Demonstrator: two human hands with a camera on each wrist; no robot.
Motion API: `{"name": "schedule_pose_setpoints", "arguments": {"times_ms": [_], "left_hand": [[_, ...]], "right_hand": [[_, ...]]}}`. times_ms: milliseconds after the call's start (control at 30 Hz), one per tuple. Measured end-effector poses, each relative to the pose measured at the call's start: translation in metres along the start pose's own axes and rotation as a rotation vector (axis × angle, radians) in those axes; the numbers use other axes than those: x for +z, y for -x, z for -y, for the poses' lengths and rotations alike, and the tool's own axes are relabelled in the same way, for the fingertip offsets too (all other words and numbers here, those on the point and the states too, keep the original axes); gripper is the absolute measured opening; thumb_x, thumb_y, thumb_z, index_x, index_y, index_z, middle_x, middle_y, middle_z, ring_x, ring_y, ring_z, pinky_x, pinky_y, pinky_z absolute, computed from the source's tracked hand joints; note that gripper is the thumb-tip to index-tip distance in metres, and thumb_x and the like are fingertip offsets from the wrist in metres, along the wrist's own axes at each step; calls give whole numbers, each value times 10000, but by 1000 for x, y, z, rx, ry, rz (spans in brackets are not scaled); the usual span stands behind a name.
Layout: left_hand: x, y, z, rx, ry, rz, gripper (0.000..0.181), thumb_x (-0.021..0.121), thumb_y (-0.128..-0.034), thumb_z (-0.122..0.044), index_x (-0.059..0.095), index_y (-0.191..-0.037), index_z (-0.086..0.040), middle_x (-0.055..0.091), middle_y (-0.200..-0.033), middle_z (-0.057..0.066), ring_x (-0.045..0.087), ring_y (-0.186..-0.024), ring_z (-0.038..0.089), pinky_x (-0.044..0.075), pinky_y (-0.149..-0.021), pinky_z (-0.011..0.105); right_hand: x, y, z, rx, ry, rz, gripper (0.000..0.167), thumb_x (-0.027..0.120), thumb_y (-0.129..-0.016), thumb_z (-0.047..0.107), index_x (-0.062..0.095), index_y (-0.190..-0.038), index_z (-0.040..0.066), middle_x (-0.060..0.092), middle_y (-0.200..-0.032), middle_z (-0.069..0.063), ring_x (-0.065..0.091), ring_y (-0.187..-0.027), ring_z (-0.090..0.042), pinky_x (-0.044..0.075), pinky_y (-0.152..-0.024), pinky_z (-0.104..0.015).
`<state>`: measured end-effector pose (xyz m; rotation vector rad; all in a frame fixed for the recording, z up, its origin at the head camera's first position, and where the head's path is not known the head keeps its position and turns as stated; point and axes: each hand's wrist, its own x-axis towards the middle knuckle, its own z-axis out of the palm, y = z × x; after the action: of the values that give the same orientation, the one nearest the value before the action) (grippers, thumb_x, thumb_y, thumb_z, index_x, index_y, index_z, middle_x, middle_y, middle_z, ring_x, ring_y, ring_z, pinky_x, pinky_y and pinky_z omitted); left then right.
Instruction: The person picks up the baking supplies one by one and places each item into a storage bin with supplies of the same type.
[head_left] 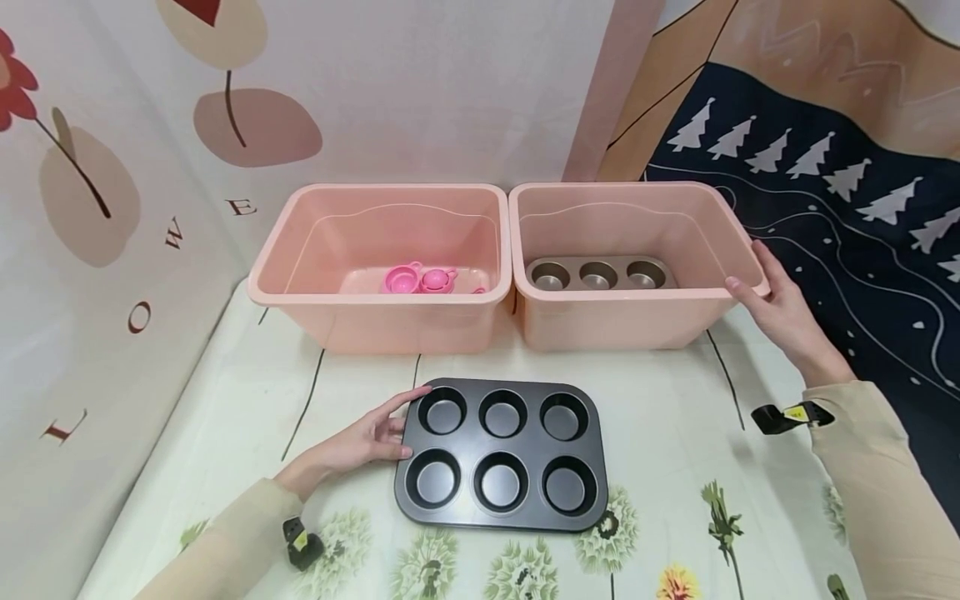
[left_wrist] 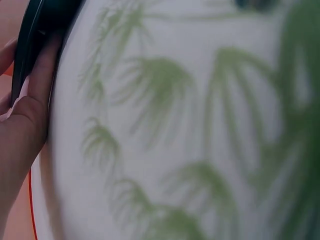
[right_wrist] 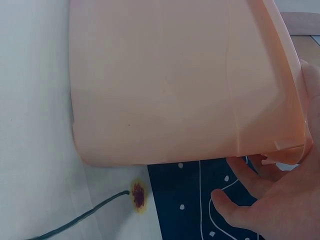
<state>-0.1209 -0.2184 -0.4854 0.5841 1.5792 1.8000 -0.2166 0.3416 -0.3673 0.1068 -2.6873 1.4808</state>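
Note:
My left hand [head_left: 352,442] grips the left edge of a dark grey muffin tin [head_left: 528,447] that lies on the cloth in front of the bins. Its thumb and fingers are at the tin's rim, seen also in the left wrist view, where the tin's edge [left_wrist: 24,55] is dark. My right hand [head_left: 787,321] holds the right end of a pink plastic bin [head_left: 615,323] by its rim, thumb at the near corner. A brownish metal muffin tin [head_left: 575,271] sits inside that bin, partly hidden by the front wall. The right wrist view shows the bin's outer side [right_wrist: 165,90].
Left of that bin, almost touching it, stands a matching pink bin [head_left: 405,325] with small bright pink cup-like items [head_left: 402,279] inside. A flower-printed cloth [head_left: 660,467] covers the table. Printed curtains [head_left: 450,92] hang behind; dark tree-patterned fabric [head_left: 877,275] lies at right.

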Motion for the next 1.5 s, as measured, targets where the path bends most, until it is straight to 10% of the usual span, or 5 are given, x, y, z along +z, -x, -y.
{"name": "schedule_pose_setpoints", "arguments": {"times_ms": [400, 733, 1000, 1233, 1500], "left_hand": [[0, -5, -6, 88, 146, 37, 828, 498, -894, 152, 89, -1558, -127, 481, -1289, 268, 603, -998, 223, 516, -852, 337], [-4, -6, -13, 34, 247, 58, 767, 493, -923, 119, 140, -1556, -134, 584, -1199, 194, 617, -990, 218, 518, -876, 373], [3, -10, -16, 86, 202, 13, 771, 517, -888, 142, 201, -1545, -109, 536, -747, -18, 437, -629, 69, 378, -568, 170], [10, -19, -17, 112, 228, -19, 791, 538, -871, 133, 223, -1547, -130, 514, -687, -47, 368, -577, 81, 297, -523, 186], [21, -29, -14, 103, 299, -16, 799, 549, -866, 138, 246, -1544, -158, 596, -709, -20, 459, -571, 60, 373, -519, 159]], "right_hand": [[1, 0, -1, 20, 7, 11, 770, 501, -1011, 280, -23, -1562, 158, 41, -1593, -166, 190, -1385, -309, 159, -1144, -393], [1, -1, -1, 30, 14, 4, 776, 507, -1008, 281, -22, -1562, 149, 53, -1591, -175, 196, -1383, -319, 178, -1139, -384], [1, -1, -1, 30, 9, 3, 771, 500, -1011, 281, -27, -1563, 171, 53, -1590, -177, 204, -1383, -314, 200, -1136, -398], [2, -3, 0, 21, 17, -6, 762, 502, -1009, 294, -4, -1566, 171, 97, -1581, -195, 251, -1363, -272, 306, -942, -78], [1, -1, -1, 12, 6, -12, 763, 508, -1008, 281, 3, -1565, 151, 89, -1583, -192, 246, -1364, -248, 301, -911, -46]]}}
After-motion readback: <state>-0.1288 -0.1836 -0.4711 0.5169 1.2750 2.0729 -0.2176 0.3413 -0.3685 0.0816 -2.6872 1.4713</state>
